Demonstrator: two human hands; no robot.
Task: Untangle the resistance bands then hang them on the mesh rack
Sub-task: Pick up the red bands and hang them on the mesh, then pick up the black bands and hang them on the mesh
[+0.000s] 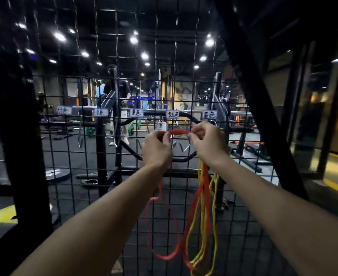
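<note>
Both hands, left hand (157,150) and right hand (208,143), pinch a red band (177,132) before the mesh rack (70,156); yellow bands (214,216) dangle.

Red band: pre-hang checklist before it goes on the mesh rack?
1. Left hand pinches the red band: ok.
2. Right hand pinches its other side: ok.
3. Held span taut between the hands, in front of the mesh rack: ok.
4. Red band free of the yellow bands: not ok, strands hang together below the right hand.
5. Hook bare under the held span: ok.
6. Label matches the colour: cannot tell.
</note>
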